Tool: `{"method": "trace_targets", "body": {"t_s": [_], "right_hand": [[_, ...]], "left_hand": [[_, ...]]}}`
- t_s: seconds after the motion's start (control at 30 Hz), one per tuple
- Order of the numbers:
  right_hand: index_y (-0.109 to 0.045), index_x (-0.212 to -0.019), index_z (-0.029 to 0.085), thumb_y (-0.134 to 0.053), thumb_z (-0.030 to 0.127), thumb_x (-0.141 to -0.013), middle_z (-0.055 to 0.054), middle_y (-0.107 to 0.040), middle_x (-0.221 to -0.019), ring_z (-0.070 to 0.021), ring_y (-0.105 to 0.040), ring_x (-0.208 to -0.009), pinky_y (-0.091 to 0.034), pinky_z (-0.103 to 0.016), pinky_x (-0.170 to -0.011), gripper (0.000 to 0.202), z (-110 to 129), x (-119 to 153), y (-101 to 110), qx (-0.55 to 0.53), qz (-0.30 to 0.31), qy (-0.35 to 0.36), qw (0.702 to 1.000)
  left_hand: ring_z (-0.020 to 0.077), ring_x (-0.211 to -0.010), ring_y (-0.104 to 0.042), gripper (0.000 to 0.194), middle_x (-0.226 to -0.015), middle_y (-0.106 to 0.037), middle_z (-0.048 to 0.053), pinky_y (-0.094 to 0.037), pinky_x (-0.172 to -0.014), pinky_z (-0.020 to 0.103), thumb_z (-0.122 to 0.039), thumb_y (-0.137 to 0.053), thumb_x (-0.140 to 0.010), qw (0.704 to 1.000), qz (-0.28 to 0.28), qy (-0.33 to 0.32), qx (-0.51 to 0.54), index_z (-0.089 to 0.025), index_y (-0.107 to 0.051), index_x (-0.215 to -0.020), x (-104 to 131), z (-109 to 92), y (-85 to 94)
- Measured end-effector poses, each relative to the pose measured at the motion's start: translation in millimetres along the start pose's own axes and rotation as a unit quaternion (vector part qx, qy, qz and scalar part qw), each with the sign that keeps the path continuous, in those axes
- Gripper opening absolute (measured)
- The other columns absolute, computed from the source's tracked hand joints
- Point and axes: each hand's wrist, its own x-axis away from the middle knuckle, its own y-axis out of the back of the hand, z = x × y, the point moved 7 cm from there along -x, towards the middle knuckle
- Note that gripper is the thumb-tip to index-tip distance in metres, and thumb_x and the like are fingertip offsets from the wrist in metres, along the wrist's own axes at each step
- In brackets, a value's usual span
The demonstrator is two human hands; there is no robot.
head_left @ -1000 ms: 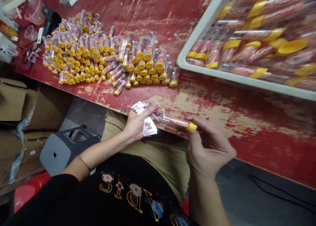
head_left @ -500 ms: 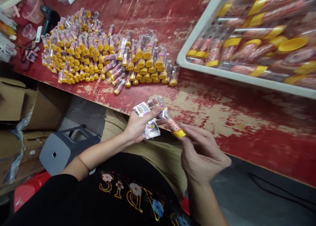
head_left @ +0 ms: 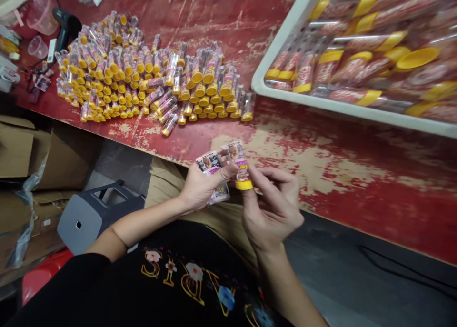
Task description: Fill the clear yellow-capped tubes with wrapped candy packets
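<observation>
My left hand (head_left: 194,186) is closed around several printed plastic sleeves (head_left: 210,163), which fan out past the thumb above my lap. A small clear tube with a yellow cap (head_left: 244,185) is pinched between the thumb and fingers of my right hand (head_left: 273,208). Its cap points down toward me. One printed sleeve (head_left: 234,151) covers most of this tube and sticks out beyond its far end; my left thumb touches its side. The left fingers under the sleeves are mostly hidden.
On the red worn table (head_left: 332,174) lies a large heap of sleeved yellow-capped tubes (head_left: 205,89). A white tray (head_left: 342,110) at right holds tubes without these sleeves. A hair dryer (head_left: 66,24) lies at back left. Below are a grey stool (head_left: 85,222) and cardboard boxes (head_left: 16,151).
My right hand has moved left toward my left hand, pushing the tube into the sleeve. The tube now stands more upright, with little but its cap uncovered.
</observation>
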Motion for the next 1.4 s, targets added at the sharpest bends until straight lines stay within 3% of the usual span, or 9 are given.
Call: {"method": "trace_targets", "body": {"t_s": [0.33, 0.63, 0.8, 0.93, 1.03, 1.1, 1.2, 1.3, 1.4], "right_hand": [[-0.086, -0.103, 0.032, -0.086, 0.024, -0.086, -0.004, -0.072, -0.092, -0.0163, -0.067, -0.081, -0.059, -0.032, -0.070, 0.019, 3.7, -4.8, 5.6, -0.008, -0.056, 0.020, 0.998], [-0.087, -0.098, 0.029, -0.084, 0.027, -0.087, -0.003, -0.069, -0.087, -0.0160, -0.065, -0.079, -0.057, -0.034, -0.070, 0.012, 5.7, -13.2, -17.8, -0.016, -0.052, 0.016, 0.998], [-0.086, -0.100, 0.030, -0.078, 0.034, -0.092, -0.005, -0.068, -0.088, -0.0199, -0.065, -0.084, -0.057, -0.041, -0.081, 0.011, 20.7, -70.2, -75.5, -0.023, -0.001, 0.109, 0.994], [-0.083, -0.094, 0.026, -0.070, 0.041, -0.097, -0.008, -0.070, -0.093, -0.0245, -0.060, -0.096, -0.052, -0.050, -0.094, 0.020, 40.4, -137.7, -159.1, 0.077, 0.038, 0.213, 0.973], [-0.080, -0.091, 0.023, -0.066, 0.034, -0.097, -0.010, -0.072, -0.101, -0.0277, -0.057, -0.106, -0.047, -0.053, -0.098, 0.018, 47.9, -166.5, -199.6, 0.175, 0.102, 0.255, 0.946], [-0.079, -0.105, 0.023, -0.062, 0.027, -0.097, -0.010, -0.072, -0.109, -0.0279, -0.058, -0.109, -0.046, -0.052, -0.099, 0.019, 44.5, -178.1, -192.3, 0.193, 0.129, 0.270, 0.935], [-0.073, -0.123, 0.020, -0.059, 0.018, -0.094, -0.015, -0.070, -0.120, -0.0293, -0.059, -0.115, -0.043, -0.053, -0.102, 0.032, 13.8, -207.6, -135.6, 0.272, 0.079, 0.208, 0.936], [-0.073, -0.102, 0.010, -0.082, 0.020, -0.076, -0.027, -0.070, -0.113, -0.0411, -0.057, -0.121, -0.035, -0.066, -0.104, 0.030, -40.0, -243.6, -75.4, 0.402, 0.032, 0.078, 0.912], [-0.070, -0.093, 0.010, -0.091, 0.021, -0.065, -0.026, -0.070, -0.100, -0.0437, -0.058, -0.119, -0.036, -0.067, -0.101, 0.037, -71.4, -262.5, -56.7, 0.375, 0.076, 0.083, 0.920]], "left_hand": [[0.0166, -0.076, -0.071, 0.061, -0.081, -0.074, 0.001, -0.061, -0.078, 0.033, -0.048, -0.106, -0.046, 0.999, 0.017, 0.021, -0.020, -0.017, -0.073, -0.087, 6.9, 4.9, 1.4], [0.0175, -0.078, -0.074, 0.059, -0.084, -0.075, 0.002, -0.062, -0.077, 0.032, -0.039, -0.107, -0.047, 1.000, -0.008, 0.012, 0.012, -0.015, -0.072, -0.088, -6.2, 0.8, 15.9], [0.0263, -0.092, -0.081, 0.050, -0.092, -0.080, 0.009, -0.064, -0.087, 0.039, -0.051, -0.094, -0.074, 0.994, -0.057, -0.005, 0.090, -0.015, -0.072, -0.102, -27.6, -22.1, 37.7], [0.0239, -0.092, -0.081, 0.022, -0.097, -0.081, 0.012, -0.064, -0.093, 0.039, -0.030, -0.071, -0.100, 0.984, -0.128, -0.028, 0.117, -0.013, -0.070, -0.113, -30.6, -48.4, 61.9], [0.0246, -0.096, -0.081, 0.022, -0.098, -0.081, 0.013, -0.064, -0.095, 0.041, -0.025, -0.055, -0.108, 0.981, -0.140, -0.024, 0.130, -0.010, -0.069, -0.117, -25.1, -58.4, 74.3], [0.0241, -0.099, -0.081, 0.024, -0.101, -0.081, 0.014, -0.064, -0.094, 0.040, -0.024, -0.050, -0.109, 0.980, -0.146, -0.021, 0.137, -0.010, -0.069, -0.117, -23.0, -60.3, 82.6], [0.0199, -0.092, -0.080, 0.020, -0.102, -0.081, 0.011, -0.065, -0.087, 0.034, -0.024, -0.052, -0.109, 0.981, -0.146, -0.023, 0.128, -0.013, -0.069, -0.113, -26.3, -58.5, 88.9], [0.0190, -0.091, -0.080, 0.016, -0.102, -0.081, 0.010, -0.066, -0.082, 0.032, -0.026, -0.059, -0.107, 0.985, -0.117, -0.010, 0.124, -0.014, -0.069, -0.109, -32.0, -51.3, 77.8], [0.0212, -0.100, -0.080, 0.016, -0.108, -0.081, 0.010, -0.066, -0.083, 0.031, -0.031, -0.068, -0.102, 0.987, -0.080, 0.018, 0.138, -0.015, -0.069, -0.107, -34.9, -42.4, 56.3]]}}
